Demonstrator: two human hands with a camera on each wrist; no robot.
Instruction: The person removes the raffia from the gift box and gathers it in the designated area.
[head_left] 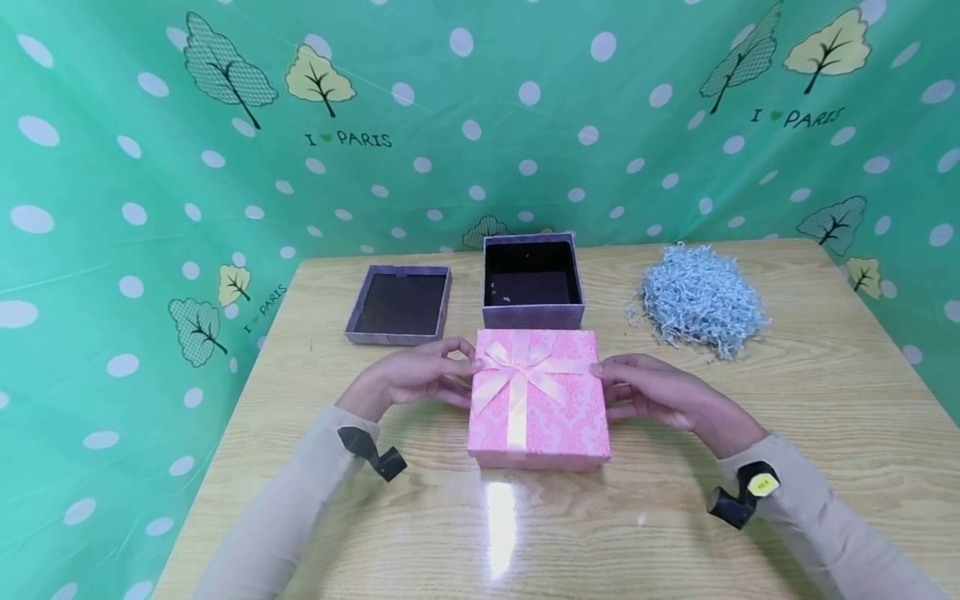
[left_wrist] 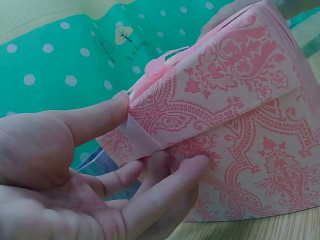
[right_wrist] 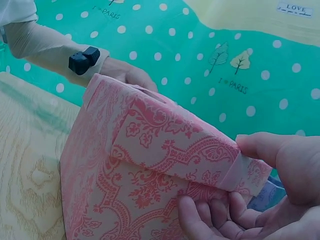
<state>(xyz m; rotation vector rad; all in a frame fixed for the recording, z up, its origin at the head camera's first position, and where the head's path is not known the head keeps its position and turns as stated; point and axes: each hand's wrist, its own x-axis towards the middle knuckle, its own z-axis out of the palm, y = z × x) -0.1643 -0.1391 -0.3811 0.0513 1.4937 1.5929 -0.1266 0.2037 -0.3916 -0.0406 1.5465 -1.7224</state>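
A pink damask gift box (head_left: 540, 461) stands upright on the table, its lid (head_left: 570, 417) seated on top with a pale pink ribbon bow (head_left: 517, 367). My left hand (head_left: 416, 371) pinches the left side of the lid. In the left wrist view the thumb is at the top edge, and the curled fingers reach the lid's lower rim (left_wrist: 220, 80). On the opposite side my right hand (head_left: 652, 387) holds the lid likewise, its thumb on the ribbon's edge and its bent fingers at the rim, as the right wrist view shows (right_wrist: 170, 145).
Right behind the pink box stands an open purple box (head_left: 532, 316) with a dark inside. Its shallow lid (head_left: 397, 339) lies upturned to the left. A pile of light-blue shredded paper (head_left: 701, 296) sits at the back right. A green dotted cloth (head_left: 480, 75) hangs behind the wooden table (head_left: 420, 533).
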